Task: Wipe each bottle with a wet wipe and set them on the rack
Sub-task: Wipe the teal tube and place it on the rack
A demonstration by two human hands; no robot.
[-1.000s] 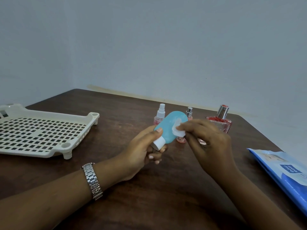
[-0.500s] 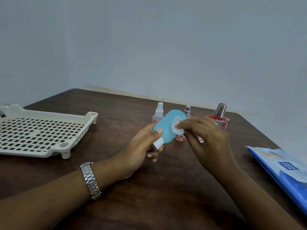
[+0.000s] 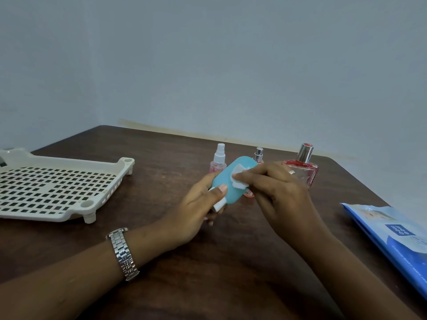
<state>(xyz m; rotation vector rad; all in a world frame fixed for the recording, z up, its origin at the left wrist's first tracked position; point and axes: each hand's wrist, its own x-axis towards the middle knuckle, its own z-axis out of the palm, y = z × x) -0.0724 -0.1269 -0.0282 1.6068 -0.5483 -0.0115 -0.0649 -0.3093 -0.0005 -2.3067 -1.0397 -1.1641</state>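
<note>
the task looks to be in its early part. the left hand grips a blue bottle by its lower end, white cap toward the person, held above the surface. the right hand pinches a small wet wipe in its fingertips and presses it to the bottle's flat face. the rack lies well to the left of the left hand, and no bottle shows on the part of it in view. three more wait just beyond the hands: a spray bottle with pinkish contents, a small silver-topped bottle partly hidden behind the blue one, and a glass perfume bottle tinted red. so, by my reading, one is being wiped and all four are yet to be racked. the blue bottle is opaque; i cannot tell what it holds. the wipes pack lies to the right of the right hand.
</note>
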